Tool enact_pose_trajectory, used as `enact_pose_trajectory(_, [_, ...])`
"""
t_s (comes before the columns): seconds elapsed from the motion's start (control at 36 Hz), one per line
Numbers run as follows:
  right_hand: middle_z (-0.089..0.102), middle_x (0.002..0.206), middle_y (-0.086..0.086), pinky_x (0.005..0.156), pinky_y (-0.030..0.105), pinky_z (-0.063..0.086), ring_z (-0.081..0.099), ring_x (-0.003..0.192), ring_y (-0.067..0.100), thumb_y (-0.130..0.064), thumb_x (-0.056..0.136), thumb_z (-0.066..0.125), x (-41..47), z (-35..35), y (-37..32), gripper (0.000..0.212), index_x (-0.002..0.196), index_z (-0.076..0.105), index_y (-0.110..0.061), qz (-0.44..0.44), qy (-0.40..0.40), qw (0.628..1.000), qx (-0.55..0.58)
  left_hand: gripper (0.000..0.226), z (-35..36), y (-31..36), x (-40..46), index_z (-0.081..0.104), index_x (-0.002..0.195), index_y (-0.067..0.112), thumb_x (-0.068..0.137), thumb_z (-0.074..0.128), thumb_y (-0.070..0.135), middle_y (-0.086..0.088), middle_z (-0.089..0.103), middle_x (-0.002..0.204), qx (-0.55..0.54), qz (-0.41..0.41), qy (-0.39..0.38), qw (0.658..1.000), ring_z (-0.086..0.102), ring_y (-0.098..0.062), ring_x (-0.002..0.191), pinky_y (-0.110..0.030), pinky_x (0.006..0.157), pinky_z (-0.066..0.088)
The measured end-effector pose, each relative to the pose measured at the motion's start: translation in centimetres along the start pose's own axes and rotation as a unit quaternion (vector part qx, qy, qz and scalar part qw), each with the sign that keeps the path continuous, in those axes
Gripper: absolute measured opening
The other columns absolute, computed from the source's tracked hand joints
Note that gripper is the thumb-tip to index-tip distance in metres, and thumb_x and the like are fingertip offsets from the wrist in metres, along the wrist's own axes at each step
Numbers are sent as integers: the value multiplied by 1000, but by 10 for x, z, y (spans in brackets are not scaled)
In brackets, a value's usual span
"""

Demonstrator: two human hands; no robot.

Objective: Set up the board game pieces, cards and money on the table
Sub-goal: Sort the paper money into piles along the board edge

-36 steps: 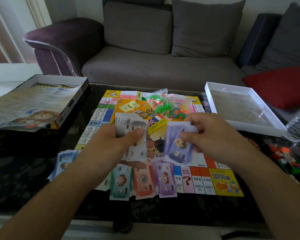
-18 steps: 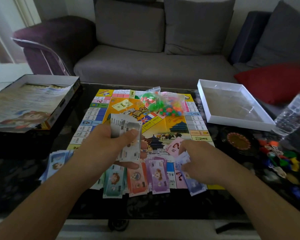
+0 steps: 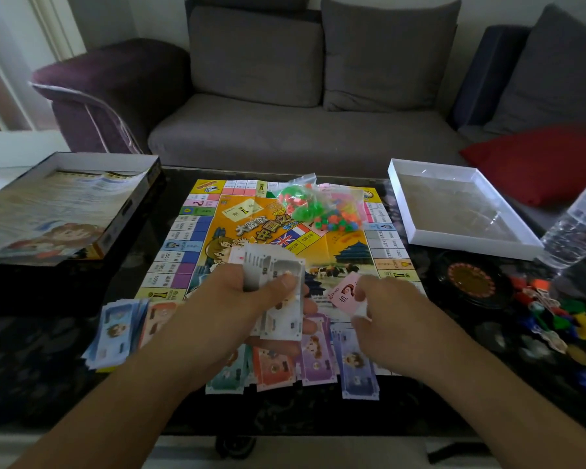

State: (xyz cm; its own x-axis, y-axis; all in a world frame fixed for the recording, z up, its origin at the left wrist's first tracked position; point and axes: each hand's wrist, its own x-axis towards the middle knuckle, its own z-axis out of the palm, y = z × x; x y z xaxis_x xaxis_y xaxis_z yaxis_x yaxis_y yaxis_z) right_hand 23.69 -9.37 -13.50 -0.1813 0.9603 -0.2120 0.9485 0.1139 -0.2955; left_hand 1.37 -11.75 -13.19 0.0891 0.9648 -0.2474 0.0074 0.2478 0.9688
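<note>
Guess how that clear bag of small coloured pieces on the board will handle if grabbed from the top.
The bag looks like thin clear film with a crumpled top, so it will probably sag and change shape rather than lift stiffly. Its loose little pieces would likely slump to the lowest point. It seems light, and pushed across the game board it would more likely slide than roll.

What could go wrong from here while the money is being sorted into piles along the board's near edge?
The note piles overlap closely, so a new note could land on the wrong colour. The left hand holds a loose fan of notes; a slack grip could spill them over the sorted piles. The right hand works beside the pink card and may drag it out of place.
</note>
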Motion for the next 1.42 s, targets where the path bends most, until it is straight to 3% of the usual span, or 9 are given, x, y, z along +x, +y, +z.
enact_pose_trajectory(0.08, [65, 104, -14, 60, 19, 48, 67, 74, 5, -30, 104, 60, -2, -14, -5, 12, 113, 64, -36, -66, -6, 974, 216, 38, 2, -2, 0, 74, 105, -4, 89, 70, 30, -20, 79, 97, 13, -2, -40, 999, 78, -39, 86, -53, 72, 64])
enact_pose_trajectory(0.17, [66, 103, -12, 59, 22, 47, 69, 72, 7, -36, 99, 67, -7, -21, -15, 9, 108, 69, -38, -107, -38, 921, 373, 25, 7, 0, -4, 78, 103, 5, 93, 67, 25, -14, 80, 94, 43, 5, -97, 994, 79, -29, 81, -35, 65, 64])
enact_pose_trajectory(0.36, [68, 88, -6, 63, 33, 53, 65, 70, 8, -28, 96, 73, 1, -16, -17, 14, 83, 72, -27, -147, 35, 943, 298, 36, 6, 2, -7, 74, 120, 12, 97, 71, 39, -20, 74, 120, 21, -40, -181, 982, 69, -42, 115, -63, 105, 51])
enact_pose_trajectory(0.53, [66, 75, -4, 52, 11, 37, 55, 53, 2, -27, 99, 71, -3, -22, -11, 14, 85, 72, -21, -129, 33, 936, 327, 35, 5, 7, -11, 75, 115, 1, 95, 59, 25, -23, 75, 115, -71, -47, -141, 986, 73, -42, 106, -57, 93, 59])
enact_pose_trajectory(0.69, [71, 78, -10, 61, 24, 43, 59, 57, 1, -28, 100, 70, -3, -18, -11, 12, 88, 71, -24, -124, -1, 930, 346, 25, 10, 10, -12, 80, 106, 12, 103, 56, 16, -19, 79, 103, -33, -3, -103, 994, 77, -38, 88, -37, 64, 64])
enact_pose_trajectory(0.83, [70, 88, 1, 66, 34, 50, 60, 65, 10, -32, 100, 70, 3, -19, -13, 10, 93, 71, -24, -138, 2, 933, 333, 21, 10, 16, -11, 83, 93, 17, 101, 63, 17, -15, 79, 91, 0, 6, -63, 998, 77, -34, 78, -36, 62, 63])
enact_pose_trajectory(1.17, [71, 90, -5, 77, 49, 58, 68, 77, 13, -35, 98, 71, 14, -6, -12, 9, 92, 68, -28, -132, 66, 948, 282, 21, 9, 10, -5, 79, 108, 18, 104, 59, 23, -8, 81, 97, 47, 16, -36, 998, 79, -29, 87, -48, 77, 65])
enact_pose_trajectory(1.31, [70, 97, -19, 80, 42, 61, 70, 87, 8, -29, 99, 72, 13, -2, -12, 13, 96, 66, -40, -140, 69, 939, 306, 22, 12, 9, -5, 76, 111, 11, 106, 56, 20, -11, 80, 97, 42, 4, -57, 997, 78, -30, 86, -38, 70, 65])
enact_pose_trajectory(1.42, [70, 97, -17, 79, 42, 62, 71, 87, 8, -23, 99, 71, 10, 0, -14, 18, 97, 65, -39, -145, 75, 936, 313, 27, 11, 4, -4, 77, 110, 10, 106, 56, 26, -15, 79, 102, 44, -1, -69, 997, 77, -37, 92, -52, 82, 64])
